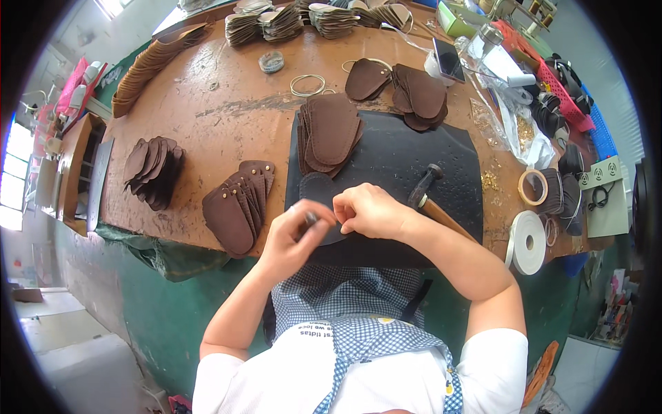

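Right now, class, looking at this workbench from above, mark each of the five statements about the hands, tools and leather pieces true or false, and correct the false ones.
1. Both hands work on a dark leather piece lying on the black mat. True.
2. The right hand grips the hammer. False: the hammer lies on the mat beside that hand.
3. The left hand holds a small metal part between its fingers. True.
4. The white tape roll sits at the table's left edge. False: it sits at the right edge.
5. A stack of brown leather pieces lies on the mat's far side. True.
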Demonstrator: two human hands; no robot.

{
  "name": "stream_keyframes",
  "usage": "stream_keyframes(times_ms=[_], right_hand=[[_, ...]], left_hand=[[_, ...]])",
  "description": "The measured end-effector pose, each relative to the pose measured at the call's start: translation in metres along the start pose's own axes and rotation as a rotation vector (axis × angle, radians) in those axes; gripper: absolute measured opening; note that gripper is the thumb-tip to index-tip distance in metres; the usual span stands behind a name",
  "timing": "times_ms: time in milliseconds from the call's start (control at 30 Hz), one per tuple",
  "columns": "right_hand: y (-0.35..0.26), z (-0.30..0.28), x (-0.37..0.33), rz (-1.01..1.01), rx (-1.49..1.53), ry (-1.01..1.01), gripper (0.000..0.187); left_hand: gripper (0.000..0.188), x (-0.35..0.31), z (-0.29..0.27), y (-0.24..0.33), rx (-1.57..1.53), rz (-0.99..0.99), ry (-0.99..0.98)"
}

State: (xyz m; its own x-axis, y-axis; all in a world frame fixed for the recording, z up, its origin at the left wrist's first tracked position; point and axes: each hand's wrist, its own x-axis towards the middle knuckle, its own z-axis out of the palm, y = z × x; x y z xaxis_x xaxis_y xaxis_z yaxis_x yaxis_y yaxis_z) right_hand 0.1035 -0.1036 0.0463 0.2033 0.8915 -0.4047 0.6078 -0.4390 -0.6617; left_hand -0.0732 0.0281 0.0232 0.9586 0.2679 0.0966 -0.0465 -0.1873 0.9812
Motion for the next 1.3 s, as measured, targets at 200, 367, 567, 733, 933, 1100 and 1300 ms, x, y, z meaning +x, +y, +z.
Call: stream_keyframes(times_ms=[200,367,567,733,933,1100,1300], right_hand=[[0.016,0.045,-0.035,-0.316,0.015,0.504,0.014],[0.011,0.055,-0.069,-0.249,0.313,0.627,0.018],[0.03,0.046,-0.094,-0.25,0.043,0.958,0.016],[0.045,0.03,-0.114,-0.112,-0.054,1.083,0.015],[0.064,0.034,-0.131,-0.003,-0.063,1.124,0.013],[0.072,0.032,-0.132,0.058,-0.124,1.1,0.011],[0.069,0.034,-0.132,0.088,-0.158,1.041,0.025]], left_hand=[[0.015,0.008,0.033,-0.013,0.163,0.103,0.254],[0.016,-0.006,0.02,-0.01,0.387,0.092,0.363],[0.029,-0.016,0.014,0.01,0.763,0.193,0.052],[0.04,-0.021,0.017,-0.01,1.041,0.463,-0.029],[0.03,-0.008,0.007,0.015,1.084,0.589,-0.03],[0.011,0.002,-0.017,0.08,0.7,0.347,0.077],[0.016,0.027,-0.04,0.045,0.381,-0.282,-0.108]])
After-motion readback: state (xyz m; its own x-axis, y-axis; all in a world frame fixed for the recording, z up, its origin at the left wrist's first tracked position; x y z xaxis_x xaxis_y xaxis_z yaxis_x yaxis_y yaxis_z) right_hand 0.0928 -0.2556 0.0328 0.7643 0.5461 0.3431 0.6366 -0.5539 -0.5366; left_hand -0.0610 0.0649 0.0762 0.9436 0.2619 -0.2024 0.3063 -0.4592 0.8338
